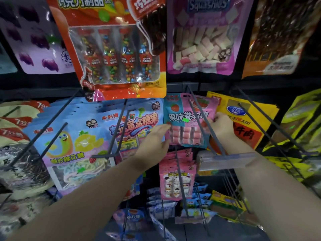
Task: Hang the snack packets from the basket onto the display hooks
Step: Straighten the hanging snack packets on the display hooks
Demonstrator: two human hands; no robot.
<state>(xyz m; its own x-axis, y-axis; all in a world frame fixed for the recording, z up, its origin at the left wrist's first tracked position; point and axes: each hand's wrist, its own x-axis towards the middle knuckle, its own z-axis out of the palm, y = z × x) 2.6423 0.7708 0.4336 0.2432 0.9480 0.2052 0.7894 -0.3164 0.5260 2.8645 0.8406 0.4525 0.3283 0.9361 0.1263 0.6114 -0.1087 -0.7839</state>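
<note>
Both hands (187, 134) flank pink packet (186, 129) | right apparently pinching edge

A: what's on that rack (182, 86)?
B: packets on hooks (205, 126). Red candy bag (119, 49) at 12 o'clock, pink packet (186, 126) dead centre, yellow pack (246, 122) at 3.

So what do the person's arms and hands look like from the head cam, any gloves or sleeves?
Both forearms are bare as far as the view shows: no sleeves in view. The left hand and right hand wear no gloves, and no watch, bracelet or ring can be seen at the wrists or fingers.
</note>
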